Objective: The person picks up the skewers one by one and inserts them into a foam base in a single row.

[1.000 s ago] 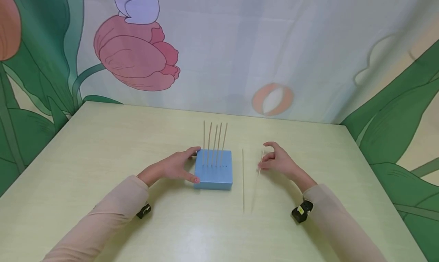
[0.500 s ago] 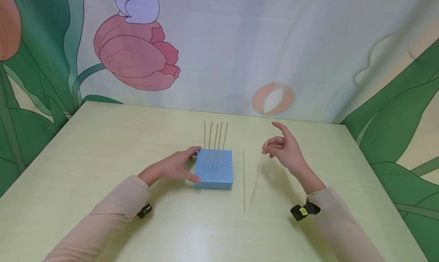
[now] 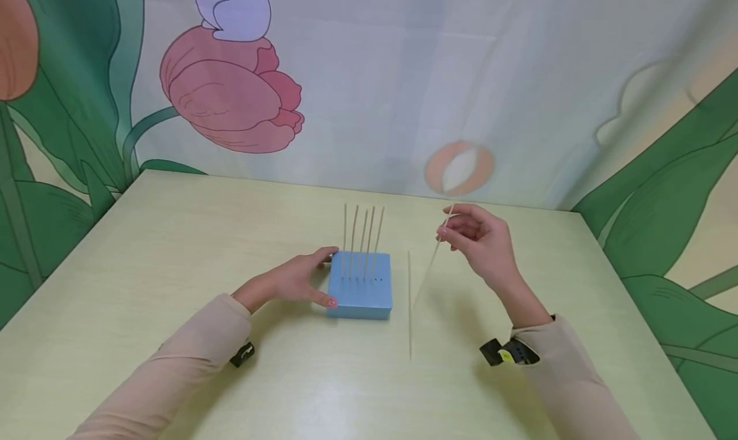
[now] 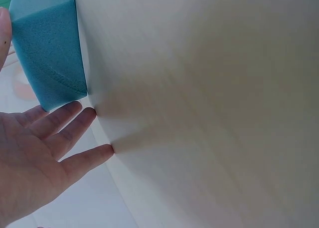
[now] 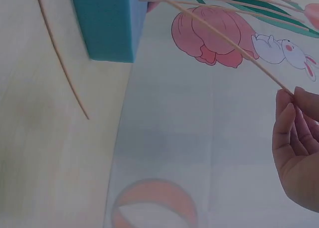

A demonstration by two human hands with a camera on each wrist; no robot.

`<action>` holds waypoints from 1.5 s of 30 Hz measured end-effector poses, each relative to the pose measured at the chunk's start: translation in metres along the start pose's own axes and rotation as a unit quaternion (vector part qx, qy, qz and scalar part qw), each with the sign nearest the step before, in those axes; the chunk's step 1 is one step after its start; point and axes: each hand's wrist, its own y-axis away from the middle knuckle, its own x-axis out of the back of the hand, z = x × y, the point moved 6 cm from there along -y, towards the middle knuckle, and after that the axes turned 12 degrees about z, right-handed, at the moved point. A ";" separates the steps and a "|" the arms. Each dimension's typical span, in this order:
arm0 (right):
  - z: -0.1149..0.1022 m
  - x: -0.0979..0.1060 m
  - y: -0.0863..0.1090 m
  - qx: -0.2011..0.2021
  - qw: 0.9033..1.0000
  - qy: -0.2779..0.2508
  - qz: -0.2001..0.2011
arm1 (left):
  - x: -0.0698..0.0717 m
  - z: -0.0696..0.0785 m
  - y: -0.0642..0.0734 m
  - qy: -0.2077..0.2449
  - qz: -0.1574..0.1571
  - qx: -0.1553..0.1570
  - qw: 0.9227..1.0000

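Note:
A square blue foam block (image 3: 360, 296) rests on the table, with several thin wooden sticks (image 3: 353, 238) standing in a row of holes. Two small holes at the row's right end hold no stick. My left hand (image 3: 293, 278) holds the block's left side, thumb at the front corner and fingers at the back; the left wrist view shows fingertips against the block's wall (image 4: 52, 58). To the right of the block, my right hand (image 3: 483, 243) pinches another wooden stick (image 5: 224, 36) near its upper end, its lower end slanting down and left. One stick (image 3: 410, 318) lies on the table between block and hand.
The pale wooden table (image 3: 190, 248) ends at the back against a curtain (image 3: 369, 94) printed with a tulip and a rabbit. Dark wrist straps (image 3: 510, 352) sit at both cuffs.
My right hand has lifted the stick off the table, and its lower end has swung left toward the block. The left hand and block stay put.

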 end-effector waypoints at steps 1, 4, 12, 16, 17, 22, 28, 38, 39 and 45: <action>-0.004 -0.002 0.000 0.013 1.000 -0.003 0.002 | 0.000 0.000 0.000 0.000 0.000 0.000 1.000; -0.014 -0.007 0.000 0.043 0.999 -0.011 0.006 | 0.000 -0.001 0.001 -0.003 -0.001 0.002 1.000; -0.027 -0.020 -0.002 0.084 0.996 -0.017 0.013 | 0.000 -0.003 0.000 -0.008 0.002 0.002 1.000; -0.028 -0.025 -0.003 0.090 0.996 -0.022 0.018 | 0.000 -0.003 -0.001 -0.014 0.003 0.004 1.000; -0.029 -0.026 -0.003 0.092 0.995 -0.025 0.018 | 0.000 -0.004 -0.001 -0.014 0.003 0.003 1.000; -0.031 -0.035 -0.003 0.110 0.993 -0.034 0.009 | 0.000 -0.004 0.000 -0.012 0.003 0.004 1.000; -0.033 -0.047 -0.003 0.136 0.989 -0.049 -0.002 | 0.000 -0.003 0.000 -0.009 0.003 0.005 1.000; -0.030 -0.060 -0.001 0.155 0.986 -0.055 -0.011 | -0.001 -0.004 0.000 -0.012 0.002 0.002 1.000; -0.030 -0.061 0.000 0.157 0.986 -0.055 -0.012 | -0.001 -0.005 0.000 -0.012 0.002 0.002 1.000; -0.030 -0.064 0.000 0.173 0.984 -0.046 -0.012 | -0.001 -0.004 0.000 -0.009 0.005 0.004 1.000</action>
